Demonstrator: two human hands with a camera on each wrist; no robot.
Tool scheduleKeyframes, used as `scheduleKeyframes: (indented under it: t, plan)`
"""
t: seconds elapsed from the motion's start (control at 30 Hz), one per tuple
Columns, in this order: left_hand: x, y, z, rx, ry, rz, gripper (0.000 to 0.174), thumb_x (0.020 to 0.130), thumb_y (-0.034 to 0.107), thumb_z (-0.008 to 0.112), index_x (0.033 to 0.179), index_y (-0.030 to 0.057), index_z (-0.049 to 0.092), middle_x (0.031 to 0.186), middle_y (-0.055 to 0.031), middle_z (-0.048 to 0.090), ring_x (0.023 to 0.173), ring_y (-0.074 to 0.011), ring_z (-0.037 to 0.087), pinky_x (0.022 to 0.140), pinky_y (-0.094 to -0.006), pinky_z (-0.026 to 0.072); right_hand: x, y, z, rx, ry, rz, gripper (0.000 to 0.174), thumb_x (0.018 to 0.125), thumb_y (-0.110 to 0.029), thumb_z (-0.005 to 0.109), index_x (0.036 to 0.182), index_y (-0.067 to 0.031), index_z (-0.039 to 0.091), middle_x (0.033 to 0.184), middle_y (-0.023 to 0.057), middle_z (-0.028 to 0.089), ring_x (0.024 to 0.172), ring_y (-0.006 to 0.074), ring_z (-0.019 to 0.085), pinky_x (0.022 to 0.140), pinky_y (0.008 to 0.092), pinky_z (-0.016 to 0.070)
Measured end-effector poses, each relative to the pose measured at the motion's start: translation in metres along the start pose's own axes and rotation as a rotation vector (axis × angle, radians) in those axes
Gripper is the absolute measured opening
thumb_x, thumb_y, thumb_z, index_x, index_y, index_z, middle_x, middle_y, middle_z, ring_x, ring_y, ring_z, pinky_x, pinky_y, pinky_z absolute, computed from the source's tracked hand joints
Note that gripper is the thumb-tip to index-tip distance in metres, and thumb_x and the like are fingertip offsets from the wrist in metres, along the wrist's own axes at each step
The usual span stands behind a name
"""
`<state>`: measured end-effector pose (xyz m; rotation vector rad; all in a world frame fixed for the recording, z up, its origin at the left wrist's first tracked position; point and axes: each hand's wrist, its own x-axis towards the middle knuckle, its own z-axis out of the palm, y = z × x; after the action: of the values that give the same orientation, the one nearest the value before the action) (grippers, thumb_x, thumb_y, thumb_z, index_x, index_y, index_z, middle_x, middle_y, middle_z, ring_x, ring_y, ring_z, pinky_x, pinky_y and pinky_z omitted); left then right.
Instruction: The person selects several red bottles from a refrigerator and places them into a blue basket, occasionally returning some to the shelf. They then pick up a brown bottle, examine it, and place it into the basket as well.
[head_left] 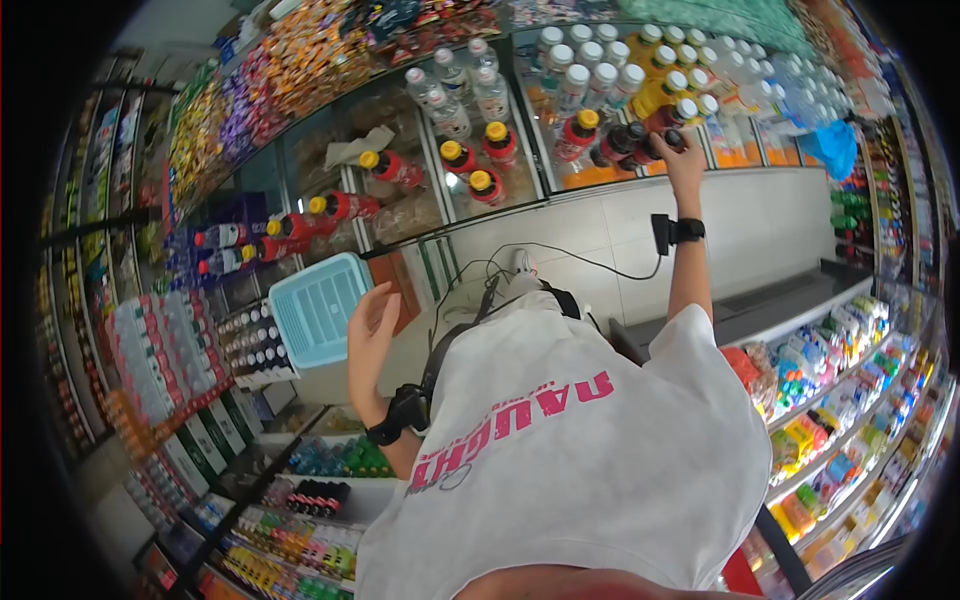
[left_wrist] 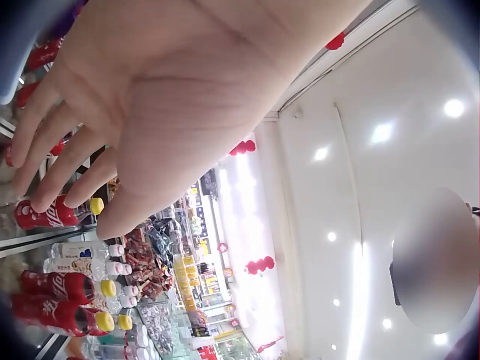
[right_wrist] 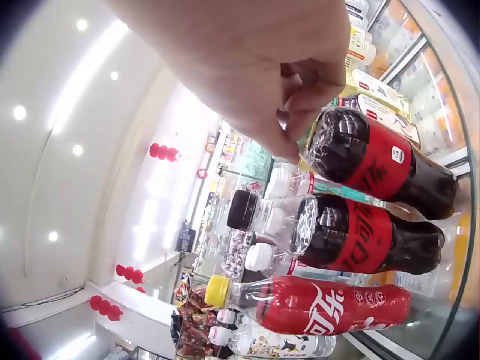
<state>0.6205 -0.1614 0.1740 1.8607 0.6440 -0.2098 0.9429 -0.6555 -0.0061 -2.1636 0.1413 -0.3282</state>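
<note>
Your right hand is up at 1 o'clock in the head view, raised to a shelf packed with drinks. Its fingers are curled tight, thumb against fingertips, right at the top end of a dark cola bottle with a red label. The cap is hidden behind your fingers, so neither view shows whether you are pinching it or only touching it.

That bottle stands at the front of the shelf. In the wrist view a second cola of the same kind touches it at its 6 o'clock. A red bottle with a yellow cap comes next, again at 6 o'clock. In the head view, white-capped water bottles fill the rows at 11 o'clock from your hand.

Your left hand is lower, at 9 o'clock from the middle of the head view and well apart from the right. It is wide open, with the palm showing, the fingers straight and slightly spread, and nothing in it. A pale blue basket sits just beside it at 9 o'clock, but you cannot tell whether your fingertips touch its rim. More yellow-capped bottles show past the basket at 12 o'clock. Your white T-shirt fills the lower middle of the head view.
</note>
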Motion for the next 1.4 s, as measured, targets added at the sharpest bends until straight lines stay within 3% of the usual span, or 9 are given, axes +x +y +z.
scheduleKeyframes:
  t: [0.03, 0.07, 0.33, 0.43, 0.57, 0.87, 1.03, 1.23, 1.4]
  plan:
    - [0.001, 0.001, 0.002, -0.006, -0.002, -0.004, 0.040, 0.104, 0.024, 0.065, 0.135, -0.0014, 0.061, 0.118, -0.0128, 0.071, 0.113, -0.0194, 0.067, 0.099, -0.0327, 0.0500, -0.001, -0.003, -0.003, -0.031, -0.048, -0.038, 0.036, 0.085, -0.029, 0.086, 0.107, -0.0034, 0.075, 0.086, 0.0030, 0.071, 0.079, 0.0104, 0.065, 0.073, 0.0277, 0.0526]
    - [0.001, 0.000, 0.004, -0.017, 0.009, -0.007, 0.040, 0.103, 0.024, 0.066, 0.135, -0.0009, 0.061, 0.118, -0.0125, 0.071, 0.112, -0.0190, 0.067, 0.098, -0.0328, 0.0505, 0.003, 0.016, -0.002, -0.039, -0.069, -0.102, 0.043, 0.082, -0.033, 0.088, 0.107, -0.0009, 0.075, 0.093, 0.0127, 0.076, 0.085, 0.0189, 0.072, 0.078, 0.0321, 0.0557]
    - [-0.006, -0.037, -0.001, 0.034, 0.144, 0.160, 0.044, 0.100, 0.033, 0.069, 0.129, -0.0002, 0.063, 0.109, -0.0127, 0.072, 0.100, -0.0216, 0.070, 0.091, -0.0344, 0.0553, 0.006, 0.029, -0.011, 0.067, -0.311, 0.008, 0.062, 0.090, -0.023, 0.083, 0.140, 0.0058, 0.058, 0.129, 0.0186, 0.069, 0.117, 0.0254, 0.067, 0.102, 0.0364, 0.0530]
    - [-0.017, -0.030, -0.014, 0.021, 0.181, 0.092, 0.043, 0.099, 0.031, 0.069, 0.128, -0.0010, 0.063, 0.105, -0.0146, 0.072, 0.096, -0.0233, 0.070, 0.089, -0.0340, 0.0554, -0.006, -0.011, -0.012, -0.189, -0.232, -0.023, 0.067, 0.083, -0.044, 0.086, 0.131, -0.0026, 0.066, 0.122, 0.0189, 0.072, 0.106, 0.0310, 0.070, 0.093, 0.0432, 0.0547]
    - [-0.034, -0.057, -0.038, -0.102, 0.270, 0.093, 0.041, 0.099, 0.030, 0.068, 0.126, -0.0009, 0.064, 0.101, -0.0125, 0.073, 0.095, -0.0216, 0.070, 0.088, -0.0326, 0.0553, -0.005, -0.014, -0.005, -0.376, -0.035, -0.089, 0.081, 0.081, -0.040, 0.088, 0.140, 0.0019, 0.052, 0.121, 0.0241, 0.066, 0.107, 0.0338, 0.068, 0.090, 0.0486, 0.0550]
    - [-0.140, -0.153, -0.161, -0.694, 0.851, 0.118, 0.023, 0.098, 0.022, 0.066, 0.102, 0.0011, 0.073, 0.088, -0.0074, 0.075, 0.080, -0.0166, 0.072, 0.075, -0.0279, 0.0540, -0.081, -0.140, 0.023, 0.028, 0.122, -0.099, 0.071, 0.088, -0.034, 0.081, 0.140, 0.0051, 0.051, 0.120, 0.0223, 0.062, 0.099, 0.0293, 0.066, 0.079, 0.0418, 0.0539]
    - [-0.216, -0.273, -0.213, -1.095, 1.192, 0.157, 0.020, 0.098, 0.022, 0.064, 0.100, 0.0025, 0.071, 0.078, -0.0034, 0.067, 0.076, -0.0187, 0.070, 0.069, -0.0288, 0.0510, -0.187, -0.246, 0.106, 0.131, -0.057, -0.339, 0.037, 0.098, -0.027, 0.070, 0.126, -0.0017, 0.068, 0.086, 0.0052, 0.062, 0.073, 0.0184, 0.058, 0.062, 0.0332, 0.0484]
    - [-0.289, -0.473, -0.222, -1.758, 1.426, 0.027, 0.016, 0.096, 0.019, 0.066, 0.099, 0.0025, 0.067, 0.075, -0.0043, 0.059, 0.077, -0.0207, 0.063, 0.066, -0.0308, 0.0494, -0.335, -0.342, 0.196, 0.075, -0.487, -0.572, 0.025, 0.103, -0.018, 0.065, 0.117, 0.0018, 0.071, 0.085, 0.0010, 0.057, 0.072, 0.0126, 0.048, 0.065, 0.0294, 0.0435]
    - [-0.331, -0.627, -0.189, -1.922, 1.896, -0.310, 0.017, 0.096, 0.015, 0.064, 0.095, -0.0011, 0.062, 0.080, -0.0084, 0.061, 0.076, -0.0223, 0.063, 0.059, -0.0312, 0.0503, -0.405, -0.347, 0.247, 0.086, -0.724, -0.446, 0.023, 0.104, -0.018, 0.063, 0.116, 0.0005, 0.072, 0.088, -0.0004, 0.061, 0.076, 0.0091, 0.052, 0.061, 0.0249, 0.0429]
